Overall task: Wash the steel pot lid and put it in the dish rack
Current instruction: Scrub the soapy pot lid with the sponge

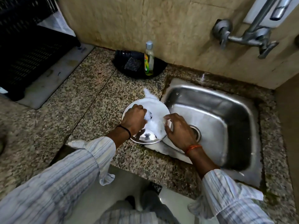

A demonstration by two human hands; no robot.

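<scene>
The round steel pot lid (148,139) rests on the granite counter, its right side over the sink's left rim. A white cloth (154,105) lies draped over most of the lid, with a corner trailing toward the back. My left hand (134,118) is closed on the cloth over the lid's left part. My right hand (179,130) grips the lid's right rim, fingers curled over the edge. The black dish rack (27,46) stands at the far left of the counter.
The steel sink (215,117) with its drain lies to the right, below a wall tap (249,36). Behind the lid, a black tray (139,65) holds a scrub pad (132,63) and a bottle of yellow dish liquid (149,59). A white mat (53,75) lies under the rack.
</scene>
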